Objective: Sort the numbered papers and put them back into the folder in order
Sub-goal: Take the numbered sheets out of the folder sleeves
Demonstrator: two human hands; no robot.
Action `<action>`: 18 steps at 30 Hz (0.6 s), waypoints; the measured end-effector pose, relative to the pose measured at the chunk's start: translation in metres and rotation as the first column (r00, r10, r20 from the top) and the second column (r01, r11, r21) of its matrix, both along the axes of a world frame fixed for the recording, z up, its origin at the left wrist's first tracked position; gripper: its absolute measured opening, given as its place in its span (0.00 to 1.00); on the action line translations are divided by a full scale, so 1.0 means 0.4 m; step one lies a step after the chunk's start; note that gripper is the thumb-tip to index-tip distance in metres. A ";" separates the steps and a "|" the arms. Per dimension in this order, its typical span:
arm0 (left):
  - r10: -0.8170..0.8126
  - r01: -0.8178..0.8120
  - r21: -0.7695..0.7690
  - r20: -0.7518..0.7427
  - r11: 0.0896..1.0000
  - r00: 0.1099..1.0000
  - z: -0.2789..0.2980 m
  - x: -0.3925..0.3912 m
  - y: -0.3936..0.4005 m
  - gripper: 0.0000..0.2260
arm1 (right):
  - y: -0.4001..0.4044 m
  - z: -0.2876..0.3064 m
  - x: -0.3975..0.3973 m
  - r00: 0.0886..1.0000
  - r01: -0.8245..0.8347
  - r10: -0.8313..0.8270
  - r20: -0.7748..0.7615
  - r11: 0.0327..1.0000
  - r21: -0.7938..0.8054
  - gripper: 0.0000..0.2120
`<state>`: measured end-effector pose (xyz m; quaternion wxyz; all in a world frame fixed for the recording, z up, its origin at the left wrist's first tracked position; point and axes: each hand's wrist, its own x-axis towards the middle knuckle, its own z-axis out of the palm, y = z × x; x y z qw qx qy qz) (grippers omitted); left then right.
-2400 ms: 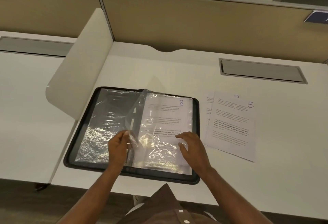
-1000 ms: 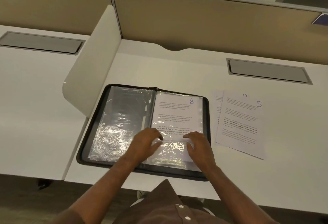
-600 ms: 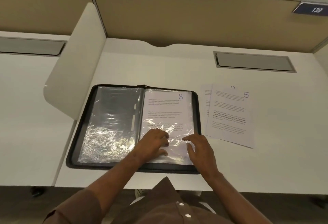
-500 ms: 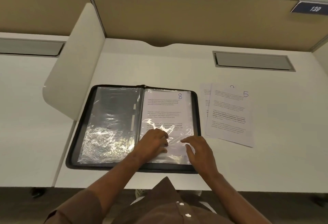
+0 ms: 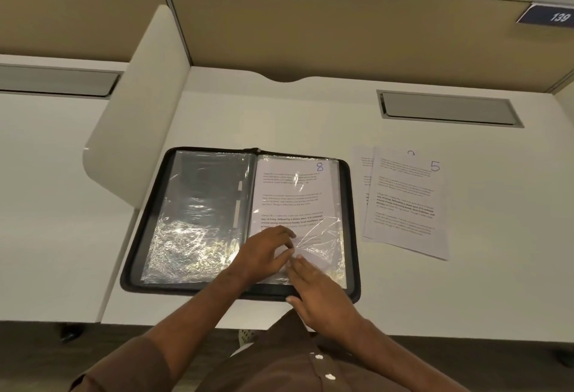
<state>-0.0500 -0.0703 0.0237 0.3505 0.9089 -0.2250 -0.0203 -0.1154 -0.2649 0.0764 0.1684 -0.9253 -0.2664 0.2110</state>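
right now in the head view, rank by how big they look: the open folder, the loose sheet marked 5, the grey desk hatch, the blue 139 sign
1. open folder
2. sheet marked 5
3. grey desk hatch, though it lies farther from the camera
4. 139 sign, partly cut off by the frame edge

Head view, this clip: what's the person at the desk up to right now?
A person is working on an open black zip folder of clear plastic sleeves lying on a white desk. Both hands rest on the lower part of the right-hand sleeve, which holds the sheet marked 8: the left hand with fingers bent at the plastic, the right hand flatter beside it. The left-hand sleeve looks empty. Right of the folder, loose sheets lie stacked, the sheet marked 5 on top.
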 end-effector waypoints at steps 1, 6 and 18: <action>0.014 -0.014 -0.014 0.003 1.000 1.000 0.001 -0.002 0.000 0.08 | 0.004 0.001 -0.001 1.000 -0.029 0.029 -0.006 1.000 -0.010 0.33; 0.046 -0.046 -0.075 -0.008 0.996 0.999 0.003 -0.009 0.005 0.10 | 0.008 -0.003 -0.003 0.972 -0.234 0.234 -0.007 0.972 -0.014 0.29; 0.001 -0.002 0.018 0.066 1.000 0.998 -0.003 0.002 0.011 0.13 | 0.045 -0.114 0.010 0.994 0.002 0.028 0.104 0.959 -0.284 0.41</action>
